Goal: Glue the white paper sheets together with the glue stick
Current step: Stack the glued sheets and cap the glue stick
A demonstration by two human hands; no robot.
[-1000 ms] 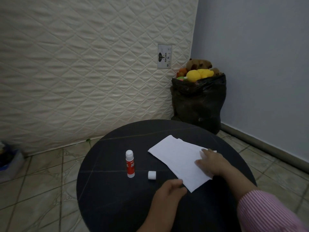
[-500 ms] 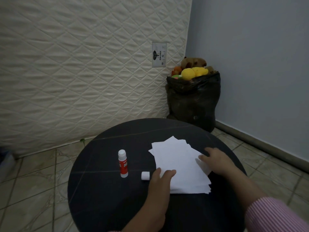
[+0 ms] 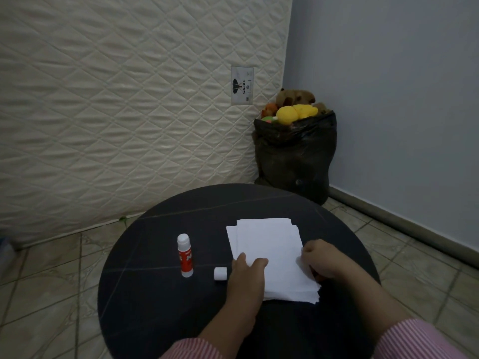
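A stack of white paper sheets [image 3: 269,244] lies on the round dark table [image 3: 155,294], squared up with slightly offset edges. My left hand [image 3: 246,277] rests on the stack's lower left part, fingers stretched flat on the paper. My right hand [image 3: 322,261] is at the stack's right edge, its fingers curled onto that edge. The red and white glue stick [image 3: 185,255] stands upright and uncapped left of the sheets. Its white cap [image 3: 220,274] lies on its side between the stick and my left hand.
A quilted mattress [image 3: 116,112] leans against the wall behind the table. A black bag full of plush toys [image 3: 295,156] stands in the corner. Tiled floor surrounds the table.
The sheets have turned from a slanted, fanned spread into a straighter stack. My left hand has moved up onto the paper. My right hand has gone from flat on the paper to curled at its edge.
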